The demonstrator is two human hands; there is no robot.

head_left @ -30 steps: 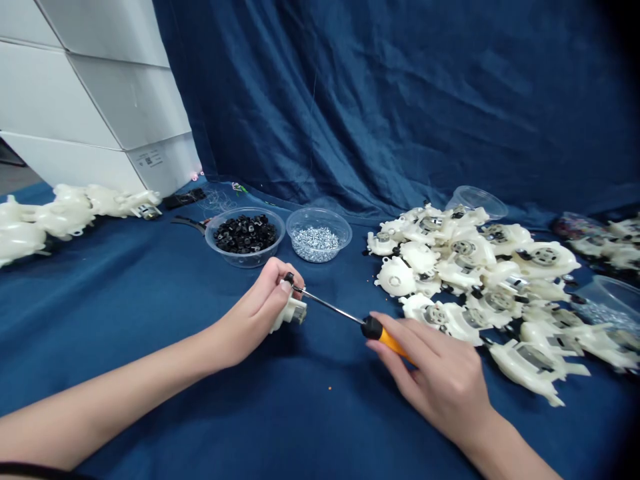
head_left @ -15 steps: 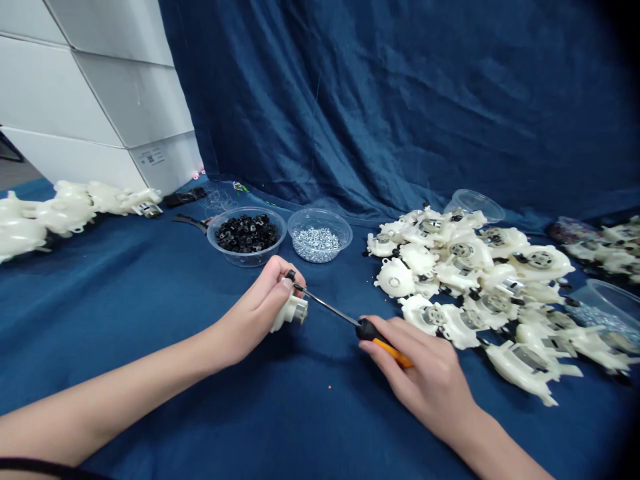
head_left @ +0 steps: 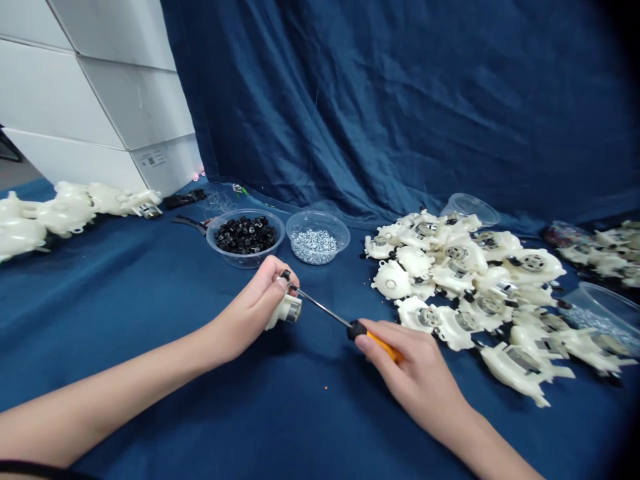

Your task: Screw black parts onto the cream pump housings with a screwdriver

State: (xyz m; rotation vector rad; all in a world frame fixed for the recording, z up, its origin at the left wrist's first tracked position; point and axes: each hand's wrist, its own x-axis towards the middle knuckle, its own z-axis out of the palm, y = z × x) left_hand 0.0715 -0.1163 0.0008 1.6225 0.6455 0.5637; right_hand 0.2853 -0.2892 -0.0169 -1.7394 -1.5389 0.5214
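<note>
White motor part (head_left: 286,309) is clamped in the left hand (head_left: 250,312), low over the surface (head_left: 150,307); screwdriver (head_left: 356,329), wrapped by the fingers of the right hand (head_left: 417,373), is set against it. Pile of housings (head_left: 465,280) is left waiting.

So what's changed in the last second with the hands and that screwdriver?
Little. The right hand and the screwdriver it grips have slid slightly left, toward the left hand, which eased left too with the small white part it holds. The tip is still at that part. Nothing was picked up or let go; the bowl of black pieces and the pile of white housings lie as before.
</note>
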